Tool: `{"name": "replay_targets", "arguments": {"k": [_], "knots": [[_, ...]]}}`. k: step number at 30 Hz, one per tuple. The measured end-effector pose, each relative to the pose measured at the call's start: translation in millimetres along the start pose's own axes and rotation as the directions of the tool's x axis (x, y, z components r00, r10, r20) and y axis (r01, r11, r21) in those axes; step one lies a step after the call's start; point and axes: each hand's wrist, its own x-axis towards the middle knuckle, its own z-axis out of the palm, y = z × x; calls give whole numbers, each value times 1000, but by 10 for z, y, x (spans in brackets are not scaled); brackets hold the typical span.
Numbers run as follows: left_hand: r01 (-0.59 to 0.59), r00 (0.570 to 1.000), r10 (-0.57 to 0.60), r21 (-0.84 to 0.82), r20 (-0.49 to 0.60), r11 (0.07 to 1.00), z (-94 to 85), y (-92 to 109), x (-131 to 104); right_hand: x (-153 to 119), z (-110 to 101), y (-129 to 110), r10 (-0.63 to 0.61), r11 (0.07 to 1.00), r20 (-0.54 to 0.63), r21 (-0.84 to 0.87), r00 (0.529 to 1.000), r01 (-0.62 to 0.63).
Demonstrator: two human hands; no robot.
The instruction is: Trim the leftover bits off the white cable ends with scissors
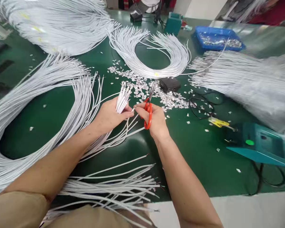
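My left hand (109, 117) is closed around a bunch of white cables (123, 98), their ends pointing up. Its thumb and forefinger pinch near one cable's tip. Right beside it, my right hand (154, 118) holds red-handled scissors (148, 114) against the palm, blades pointing up and away. The fingertips of that hand pinch at the same small cable tip, whose details are too small to make out. Small pale pieces (142, 85) lie scattered just beyond both hands. More loose white cables (118, 186) stretch below the hands, near my body.
Large white cable coils lie at left (38, 82) and back (156, 71). A bagged cable bundle (247, 72), blue tray (218, 30), black block (169, 84), yellow tool (218, 122) and teal device (263, 144) are on the green table (192, 152).
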Motion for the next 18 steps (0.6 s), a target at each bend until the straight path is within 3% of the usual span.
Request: {"name": "replay_targets", "arguments": {"k": [4, 7, 10, 12, 14, 15, 18], "knots": [[45, 991, -18, -202, 136, 978, -2, -29, 17, 26, 9, 12, 48, 999, 15, 18, 999, -48], [131, 943, 13, -405, 333, 905, -4, -71, 8, 39, 1, 35, 61, 998, 60, -17, 996, -60], [195, 895, 36, -460, 446, 866, -28, -108, 12, 52, -38, 45, -30, 976, -56, -219, 998, 17], [196, 879, 41, -437, 476, 878, -57, -129, 31, 54, -71, 33, -194, 925, -195, -364, 962, 112], [193, 872, 30, -400, 488, 896, -85, -152, 58, 42, -88, 7, -331, 883, -256, -424, 908, 203], [191, 877, 17, -380, 480, 905, -94, -167, 71, 32, -86, -9, -352, 880, -251, -417, 902, 227], [171, 918, -35, -314, 396, 934, -96, -217, 99, -6, -49, -54, -289, 921, -150, -313, 945, 232]]}}
